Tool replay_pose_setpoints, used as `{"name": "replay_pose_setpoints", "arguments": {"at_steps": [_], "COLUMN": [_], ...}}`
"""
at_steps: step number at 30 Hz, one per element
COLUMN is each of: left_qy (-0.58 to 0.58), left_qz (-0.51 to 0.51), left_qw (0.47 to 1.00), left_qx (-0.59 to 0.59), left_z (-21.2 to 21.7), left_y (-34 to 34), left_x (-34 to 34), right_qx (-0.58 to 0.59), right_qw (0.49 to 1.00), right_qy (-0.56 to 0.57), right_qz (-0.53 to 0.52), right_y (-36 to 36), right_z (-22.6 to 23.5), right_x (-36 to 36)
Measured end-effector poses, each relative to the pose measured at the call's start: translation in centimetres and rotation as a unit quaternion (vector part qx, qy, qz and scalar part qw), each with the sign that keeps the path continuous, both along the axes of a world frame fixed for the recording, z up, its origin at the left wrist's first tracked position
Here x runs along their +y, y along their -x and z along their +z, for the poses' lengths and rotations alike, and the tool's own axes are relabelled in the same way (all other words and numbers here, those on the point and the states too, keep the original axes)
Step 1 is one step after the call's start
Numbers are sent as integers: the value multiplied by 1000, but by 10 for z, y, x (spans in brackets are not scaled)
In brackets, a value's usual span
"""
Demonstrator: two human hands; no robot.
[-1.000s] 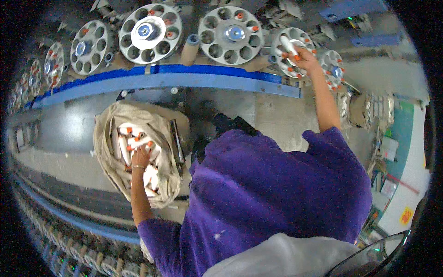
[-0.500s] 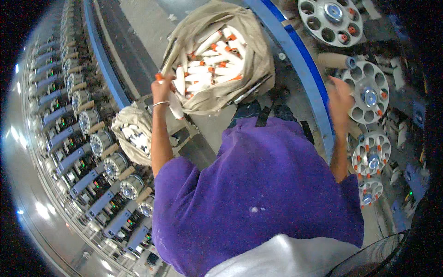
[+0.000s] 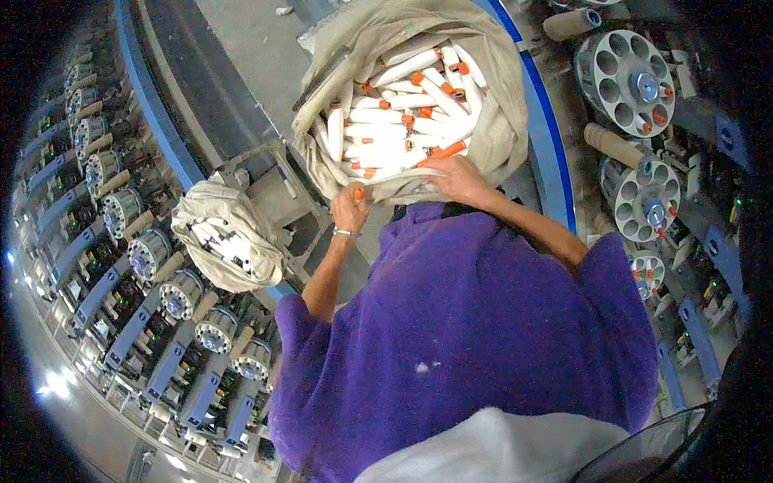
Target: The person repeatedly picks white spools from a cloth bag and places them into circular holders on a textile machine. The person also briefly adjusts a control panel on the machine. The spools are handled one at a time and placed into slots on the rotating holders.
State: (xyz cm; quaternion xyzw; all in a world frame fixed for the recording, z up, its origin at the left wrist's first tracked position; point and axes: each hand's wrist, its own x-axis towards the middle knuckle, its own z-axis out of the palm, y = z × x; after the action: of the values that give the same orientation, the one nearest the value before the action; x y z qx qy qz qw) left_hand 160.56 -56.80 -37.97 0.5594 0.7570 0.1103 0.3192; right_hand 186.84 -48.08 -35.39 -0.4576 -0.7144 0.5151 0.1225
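Observation:
Just past my body stands a large beige cloth bag [image 3: 501, 88], heaped with white yarn bobbins [image 3: 378, 117] that have orange tube ends. My left hand [image 3: 349, 213] is closed at the bag's near left edge, an orange bobbin end [image 3: 359, 193] showing at its fingers; the rest of that bobbin is mostly hidden. Over the bag's near rim reaches my right hand [image 3: 459, 179]. Its fingers are bent against an orange-ended bobbin [image 3: 449, 150] lying on top of the heap, and the fingertips are partly hidden.
To the left, a smaller cloth bag [image 3: 197, 205] with white bobbins sits by a metal cart frame [image 3: 278, 193]. Round bobbin magazines [image 3: 620, 68] and cardboard cones [image 3: 616, 146] line the machine on the right, behind a blue rail [image 3: 555, 137]. Another machine row [image 3: 149, 249] runs along the left.
My right hand has come from the magazines on the right to the bag's near rim. My left hand, with its bobbin, has moved right and nearer to me along the bag.

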Motion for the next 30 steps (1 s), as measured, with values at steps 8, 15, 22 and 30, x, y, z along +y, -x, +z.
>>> {"name": "replay_pose_setpoints", "arguments": {"at_steps": [8, 15, 22, 30], "left_qy": [-265, -89, 13, 214], "left_qz": [-128, -68, 69, 610], "left_qw": [946, 988, 993, 562], "left_qx": [-137, 106, 90, -516], "left_z": [175, 89, 1, -78], "left_y": [-36, -25, -24, -57], "left_x": [110, 103, 141, 195], "right_qx": [67, 13, 16, -199], "right_qw": [988, 998, 996, 936], "right_qy": [-1, -56, -89, -288], "right_qz": [-143, 8, 18, -30], "right_y": [-80, -51, -56, -47], "right_z": [167, 41, -32, -29], "right_x": [65, 39, 61, 140]}}
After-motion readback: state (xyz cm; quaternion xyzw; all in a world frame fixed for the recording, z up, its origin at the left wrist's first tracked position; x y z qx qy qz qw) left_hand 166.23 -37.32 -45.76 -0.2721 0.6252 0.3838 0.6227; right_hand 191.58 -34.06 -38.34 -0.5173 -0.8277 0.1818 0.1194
